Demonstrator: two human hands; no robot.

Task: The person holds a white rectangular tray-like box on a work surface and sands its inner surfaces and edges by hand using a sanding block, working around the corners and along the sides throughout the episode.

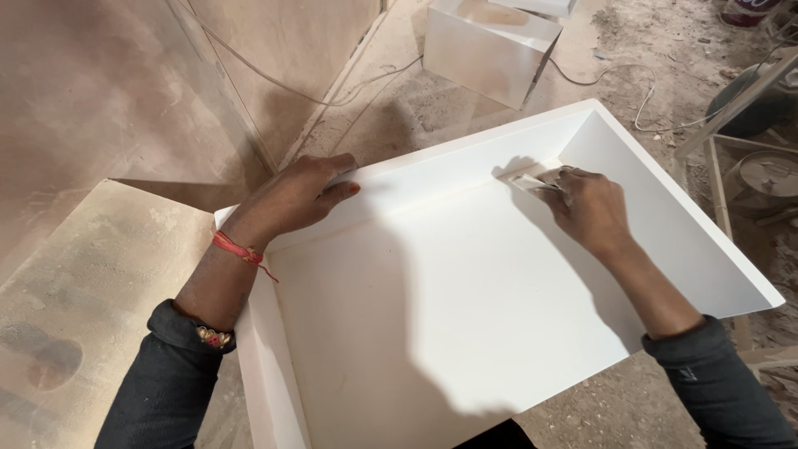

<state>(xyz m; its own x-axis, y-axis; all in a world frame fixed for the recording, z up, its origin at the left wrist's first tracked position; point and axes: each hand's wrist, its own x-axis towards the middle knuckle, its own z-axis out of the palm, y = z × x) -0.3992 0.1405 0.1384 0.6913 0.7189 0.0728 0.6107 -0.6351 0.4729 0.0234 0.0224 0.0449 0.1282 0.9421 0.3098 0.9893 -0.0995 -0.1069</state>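
**White tray, gripped and rubbed at its far wall**

White open tray point(465, 308), shallow and rectangular, resting on dusty tabletop point(91, 283). Left hand point(295, 198) clamped over far rim, fingers point(341, 193) curled shut on it. Right hand point(586, 208) pinched closed around small pale pad point(532, 181), pressed into inner corner. White box point(486, 50) beyond, on gritty floor point(657, 50).

White box point(490, 50) on dusty floor point(632, 58); cable point(615, 79); dusty board point(91, 274) left.
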